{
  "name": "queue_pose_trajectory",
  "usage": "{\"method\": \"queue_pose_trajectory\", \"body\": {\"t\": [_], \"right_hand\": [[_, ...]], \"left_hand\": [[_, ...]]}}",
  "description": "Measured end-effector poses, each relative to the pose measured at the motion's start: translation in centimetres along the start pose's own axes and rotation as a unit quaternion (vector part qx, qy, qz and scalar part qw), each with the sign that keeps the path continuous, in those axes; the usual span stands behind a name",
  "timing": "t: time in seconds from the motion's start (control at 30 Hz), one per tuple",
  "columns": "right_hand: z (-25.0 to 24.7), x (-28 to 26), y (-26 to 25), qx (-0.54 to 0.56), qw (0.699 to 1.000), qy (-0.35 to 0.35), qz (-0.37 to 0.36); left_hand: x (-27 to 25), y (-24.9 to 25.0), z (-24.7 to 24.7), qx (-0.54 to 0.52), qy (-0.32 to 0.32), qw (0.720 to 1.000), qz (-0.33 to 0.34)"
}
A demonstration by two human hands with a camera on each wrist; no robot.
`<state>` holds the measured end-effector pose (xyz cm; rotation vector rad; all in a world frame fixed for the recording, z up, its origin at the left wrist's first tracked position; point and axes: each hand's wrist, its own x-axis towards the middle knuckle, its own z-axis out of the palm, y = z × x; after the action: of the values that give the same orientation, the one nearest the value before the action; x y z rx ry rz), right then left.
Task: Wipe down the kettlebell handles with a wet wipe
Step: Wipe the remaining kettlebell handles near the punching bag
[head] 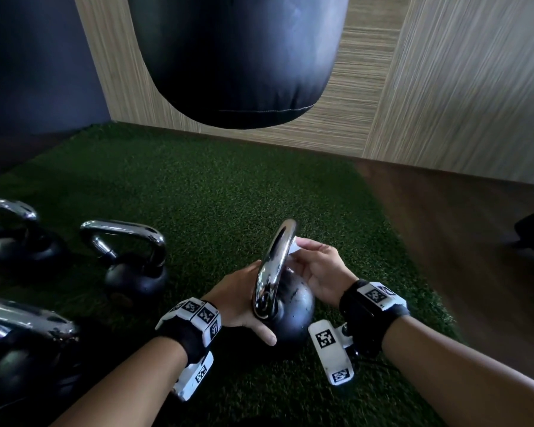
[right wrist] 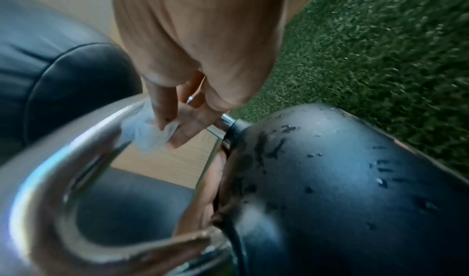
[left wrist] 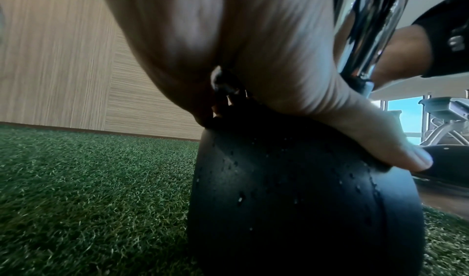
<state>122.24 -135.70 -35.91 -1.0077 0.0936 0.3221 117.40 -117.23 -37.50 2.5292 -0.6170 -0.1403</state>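
A black kettlebell (head: 292, 314) with a chrome handle (head: 273, 263) stands on green turf in front of me, its ball dotted with water drops (left wrist: 304, 200). My left hand (head: 244, 295) grips it at the handle's base, with the thumb (left wrist: 396, 152) lying on the ball; its fingers are hidden behind the handle. My right hand (head: 316, 268) pinches a white wet wipe (head: 293, 246) and holds it against the upper right side of the handle. In the right wrist view the crumpled wipe (right wrist: 149, 134) sits between the fingertips, touching the chrome handle (right wrist: 50, 180).
Three more chrome-handled kettlebells stand to the left: one close by (head: 130, 257), one at the far left (head: 16, 232), one at the lower left (head: 22, 349). A black punching bag (head: 238, 57) hangs ahead before a wood-panel wall. Wooden floor (head: 460, 226) borders the turf (head: 198, 186) on the right.
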Motion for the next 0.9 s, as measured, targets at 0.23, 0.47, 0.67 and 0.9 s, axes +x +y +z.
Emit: {"method": "queue_pose_trajectory", "body": {"t": [0.23,0.47,0.67,0.9], "right_hand": [[1.3,-0.6,1.2,-0.055,0.989,0.099,-0.099],[1.7,1.2,1.3,-0.185,0.945,0.241,-0.124],[1.9,1.4,1.0,-0.335,0.887,0.275,-0.159],[1.0,1.3,1.4,-0.483,0.84,0.205,-0.135]], "left_hand": [[-0.1,0.0,0.1,0.011,-0.002,1.0,-0.024],[0.0,-0.1,0.1,-0.007,0.006,1.0,-0.021],[-0.2,0.1,0.3,-0.009,0.01,0.999,-0.033],[-0.3,-0.3,0.6,-0.048,0.01,0.998,-0.025]]}}
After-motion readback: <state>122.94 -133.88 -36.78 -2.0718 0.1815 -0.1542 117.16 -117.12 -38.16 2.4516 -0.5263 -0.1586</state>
